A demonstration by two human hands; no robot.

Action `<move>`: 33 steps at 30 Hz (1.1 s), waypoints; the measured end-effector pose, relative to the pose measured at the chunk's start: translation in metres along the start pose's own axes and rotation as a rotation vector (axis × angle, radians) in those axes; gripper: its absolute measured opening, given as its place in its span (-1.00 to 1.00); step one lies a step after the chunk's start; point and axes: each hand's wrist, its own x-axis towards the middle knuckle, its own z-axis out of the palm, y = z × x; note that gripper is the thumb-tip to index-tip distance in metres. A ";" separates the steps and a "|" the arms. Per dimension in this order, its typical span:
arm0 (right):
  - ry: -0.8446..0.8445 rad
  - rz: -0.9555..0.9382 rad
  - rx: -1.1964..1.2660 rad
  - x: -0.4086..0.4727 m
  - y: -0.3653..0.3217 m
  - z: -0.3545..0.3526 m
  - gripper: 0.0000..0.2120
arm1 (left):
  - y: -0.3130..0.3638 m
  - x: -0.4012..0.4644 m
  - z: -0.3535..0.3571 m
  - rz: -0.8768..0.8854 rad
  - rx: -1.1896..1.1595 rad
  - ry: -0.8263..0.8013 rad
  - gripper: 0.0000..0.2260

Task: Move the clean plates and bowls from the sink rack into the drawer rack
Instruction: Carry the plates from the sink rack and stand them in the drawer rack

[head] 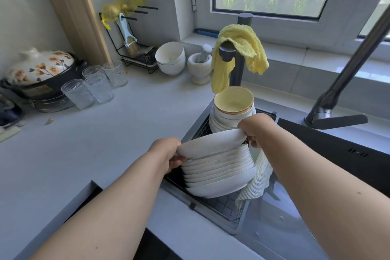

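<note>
Both hands point(166, 152) point(256, 127) grip top plate point(211, 143); no legible writing

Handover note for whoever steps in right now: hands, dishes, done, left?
Left hand and right hand each grip a rim of the top plate, tilted on the plate stack in the sink rack.
Bowl stack sits behind it, same rack.
Done: nothing visibly moved; drawer rack not in view.
Left: carry all plates and bowls over.

Four glasses point(95, 86) beside a floral-lidded pot point(40, 69) — yellow cloth point(238, 53) draped over the faucet point(238, 63).
</note>
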 end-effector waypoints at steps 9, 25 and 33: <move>0.022 -0.141 0.137 -0.059 -0.007 -0.008 -0.84 | -0.013 -0.048 -0.038 0.150 -0.271 -0.027 -0.84; -0.694 -0.253 0.583 -0.196 -0.024 0.144 -0.86 | -0.166 -0.136 -0.188 0.423 -0.731 0.377 -0.78; -1.012 -0.297 0.501 -0.312 0.004 0.242 -0.78 | -0.300 -0.189 -0.271 0.321 -0.880 0.532 -0.85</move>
